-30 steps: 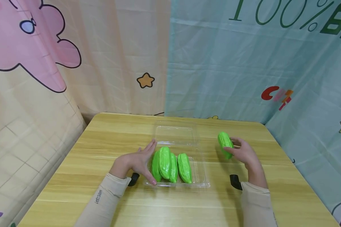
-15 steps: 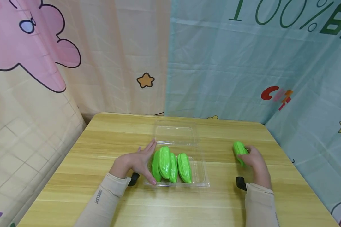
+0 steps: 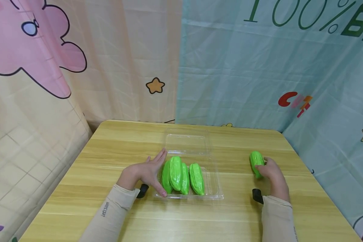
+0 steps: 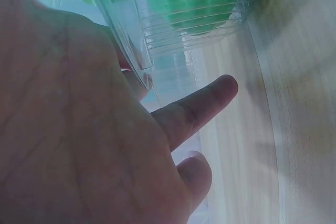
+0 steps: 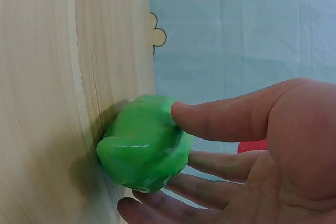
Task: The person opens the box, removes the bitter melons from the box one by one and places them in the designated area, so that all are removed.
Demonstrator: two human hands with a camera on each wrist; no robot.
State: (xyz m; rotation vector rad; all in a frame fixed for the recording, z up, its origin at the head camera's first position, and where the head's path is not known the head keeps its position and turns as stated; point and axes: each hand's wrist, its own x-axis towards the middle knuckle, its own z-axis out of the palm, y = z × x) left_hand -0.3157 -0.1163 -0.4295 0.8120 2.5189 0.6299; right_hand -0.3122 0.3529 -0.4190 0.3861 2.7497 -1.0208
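My left hand (image 3: 146,173) spans the left side of a clear plastic clamshell box (image 3: 213,197), fingers spread and fairly straight, thumb at its front left corner. Several glossy, ridged green bitter melons lie in the box: a cluster on the left around one bitter melon (image 3: 175,173), and a separate bitter melon (image 3: 196,179) to their right. Off to the right, my right hand (image 3: 271,169) holds another bitter melon (image 3: 255,164) low at the tabletop. In the right wrist view, the thumb presses one side of this bitter melon (image 5: 142,145), with the fingers curved along the other.
The box's clear lid (image 3: 187,143) is folded back behind it. Everything sits on a wood-grain table (image 3: 181,222). Printed curtains (image 3: 230,67) hang close behind and at both sides.
My right hand has moved to the right and down with the bitter melon, bringing it to the tabletop; over the last half second it has barely shifted. The left hand and box stay put.
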